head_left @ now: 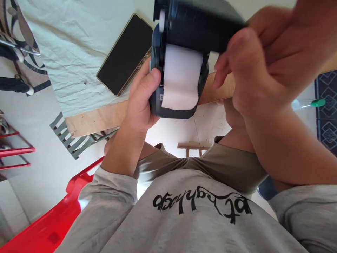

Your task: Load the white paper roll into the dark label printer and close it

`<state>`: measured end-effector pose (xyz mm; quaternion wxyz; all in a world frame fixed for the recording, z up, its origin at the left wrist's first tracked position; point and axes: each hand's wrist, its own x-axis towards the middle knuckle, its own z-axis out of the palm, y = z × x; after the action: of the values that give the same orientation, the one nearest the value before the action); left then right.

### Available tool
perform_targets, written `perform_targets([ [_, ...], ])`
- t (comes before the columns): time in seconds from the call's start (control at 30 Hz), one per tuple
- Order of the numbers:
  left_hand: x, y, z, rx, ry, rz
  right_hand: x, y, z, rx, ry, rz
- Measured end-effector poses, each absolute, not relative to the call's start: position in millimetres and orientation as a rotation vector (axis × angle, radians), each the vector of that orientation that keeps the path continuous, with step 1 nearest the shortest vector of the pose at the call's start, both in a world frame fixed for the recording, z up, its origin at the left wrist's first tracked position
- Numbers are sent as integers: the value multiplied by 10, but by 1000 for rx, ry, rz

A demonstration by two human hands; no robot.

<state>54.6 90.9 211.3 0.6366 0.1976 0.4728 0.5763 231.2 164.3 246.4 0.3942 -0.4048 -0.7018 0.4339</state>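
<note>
Printer (181, 59) with its white paper roll (181, 79) sits gripped in your left hand (142, 102); your right hand (252, 66) pinches its open lid (202, 24). Left of your left hand, a phone (125, 54) lies on the cloth (79, 42). Your shirt's lettering (201, 203) is unreadable.

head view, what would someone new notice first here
A dark printer with white paper curling out fills the top centre, gripped by the left hand while the right hand holds its open lid. A black phone lies just left on the pale cloth.
</note>
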Motion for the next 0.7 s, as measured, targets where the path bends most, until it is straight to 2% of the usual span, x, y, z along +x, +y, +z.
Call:
perform_targets([
  [0.13, 575, 900, 2113, 456, 1087, 1368, 2267, 1666, 2443, -1029, -1717, 982],
  [0.27, 561, 876, 2168, 585, 1080, 1273, 2346, 1692, 2434, -1066, -2140, 912],
  [0.43, 534, 860, 2197, 591, 1086, 1219, 2409, 1664, 2443, -1238, -2572, 621],
  [0.53, 526, 861, 2186, 594, 1047, 1221, 2401, 1647, 2473, -1293, -2617, 684],
  [0.7, 507, 869, 2163, 640, 994, 1214, 2395, 1662, 2547, -1265, -2469, 1009],
])
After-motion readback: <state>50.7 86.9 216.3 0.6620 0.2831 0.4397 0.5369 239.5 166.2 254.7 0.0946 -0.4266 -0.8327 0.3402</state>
